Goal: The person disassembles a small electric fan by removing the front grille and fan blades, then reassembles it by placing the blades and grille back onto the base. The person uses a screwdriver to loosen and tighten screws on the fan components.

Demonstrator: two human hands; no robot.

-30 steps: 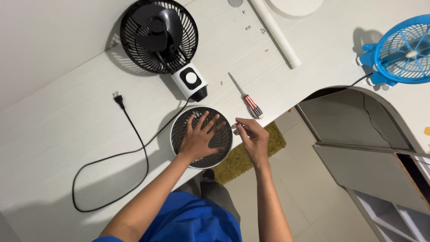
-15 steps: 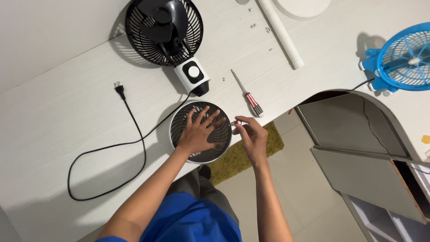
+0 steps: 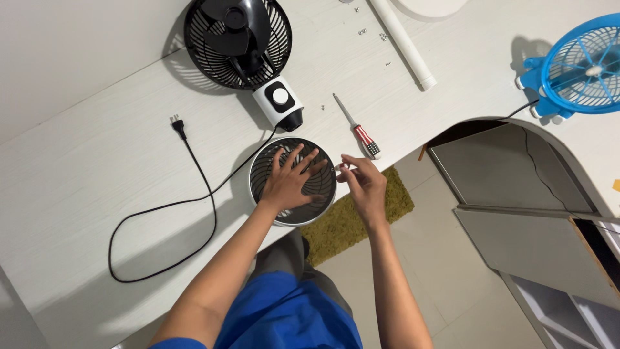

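While the left hand (image 3: pixel 289 183) lies flat on the round fan grille (image 3: pixel 294 181), the right hand (image 3: pixel 361 184) pinches something tiny at its three o'clock edge; fumbled, it may drop over the white table (image 3: pixel 97 187) edge.

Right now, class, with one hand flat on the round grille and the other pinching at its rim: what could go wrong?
1. The grille overhangs the table edge; only the left hand pins it, so it might tip off.
2. Loose screws lie scattered; they could roll away.
3. The screwdriver near the right hand could be knocked off the edge.
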